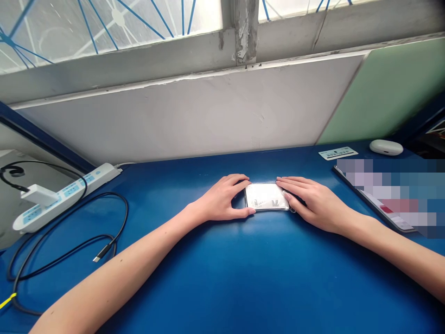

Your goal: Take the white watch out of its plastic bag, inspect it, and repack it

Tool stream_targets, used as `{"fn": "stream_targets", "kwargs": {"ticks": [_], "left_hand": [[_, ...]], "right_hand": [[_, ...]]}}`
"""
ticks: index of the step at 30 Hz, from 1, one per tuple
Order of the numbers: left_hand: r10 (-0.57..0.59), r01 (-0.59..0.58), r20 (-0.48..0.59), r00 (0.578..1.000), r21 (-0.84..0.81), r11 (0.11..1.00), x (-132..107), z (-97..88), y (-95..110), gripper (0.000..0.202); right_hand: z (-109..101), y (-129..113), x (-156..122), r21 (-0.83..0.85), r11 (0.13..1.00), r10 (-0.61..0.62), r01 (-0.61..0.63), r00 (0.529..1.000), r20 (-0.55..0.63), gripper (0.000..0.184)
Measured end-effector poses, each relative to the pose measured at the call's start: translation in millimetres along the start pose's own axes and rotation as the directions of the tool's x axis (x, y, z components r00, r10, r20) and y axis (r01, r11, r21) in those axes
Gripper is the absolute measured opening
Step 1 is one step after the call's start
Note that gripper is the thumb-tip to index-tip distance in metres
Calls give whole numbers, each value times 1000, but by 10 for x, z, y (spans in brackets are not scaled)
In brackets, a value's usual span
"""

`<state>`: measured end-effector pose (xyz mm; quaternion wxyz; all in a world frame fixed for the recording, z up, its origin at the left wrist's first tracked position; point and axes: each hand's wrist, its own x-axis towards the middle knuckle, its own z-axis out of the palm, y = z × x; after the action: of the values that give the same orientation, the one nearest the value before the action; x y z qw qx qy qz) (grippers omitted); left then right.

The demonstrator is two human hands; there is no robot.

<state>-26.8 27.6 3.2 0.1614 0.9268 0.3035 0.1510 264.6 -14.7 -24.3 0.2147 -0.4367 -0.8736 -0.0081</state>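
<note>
A small white rectangular pack [266, 195] with a shiny clear cover lies flat on the blue tabletop [243, 273]. Grey marks show along its near side, and a small metal-looking bit sits at its near right corner. My left hand [225, 198] grips its left end, thumb at the near corner and fingers at the far corner. At the right end is my right hand [309, 202], its thumb on the pack's edge and its fingers stretched along the far corner. Both hands rest low on the table.
A white power strip [74, 192] with a plugged-in charger [40, 195] stands at the left, beside a coiled black cable [127, 215]. On the right are a card [338, 153], a white earbud case [385, 147] and a partly blurred tablet-like device [375, 204]. A wall [194, 116] borders the back.
</note>
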Motion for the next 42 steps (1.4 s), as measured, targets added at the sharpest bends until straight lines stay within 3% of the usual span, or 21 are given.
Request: {"fn": "stream_targets", "kwargs": {"ticks": [10, 15, 19, 32, 34, 39, 42], "left_hand": [[-25, 25, -2, 1000, 2, 1000, 9, 0, -11, 67], [-38, 38, -10, 999, -15, 999, 22, 6, -6, 64], [-39, 39, -2, 999, -33, 999, 36, -3, 1, 62], [-40, 39, -5, 999, -21, 999, 36, -7, -4, 61], [-36, 36, -8, 999, -13, 999, 37, -11, 5, 61], [-13, 12, -28, 1000, -26, 1000, 26, -5, -7, 60], [-10, 10, -30, 999, -19, 1000, 17, -5, -13, 61]], "right_hand": [[15, -115, 29, -36, 995, 86, -89, 992, -93, 38], [50, -145, 34, -54, 998, 9, -16, 992, -123, 39], [51, -148, 38, 22, 1000, -12, 15, 992, -127, 41], [-52, -52, 56, 319, 932, 179, -170, 984, 3, 37], [-37, -38, 42, 291, 945, 163, -147, 986, -29, 36], [-19, 25, 2, 7, 993, 116, -117, 978, -176, 30], [-33, 85, 4, -20, 997, 67, -71, 984, -167, 27]]}}
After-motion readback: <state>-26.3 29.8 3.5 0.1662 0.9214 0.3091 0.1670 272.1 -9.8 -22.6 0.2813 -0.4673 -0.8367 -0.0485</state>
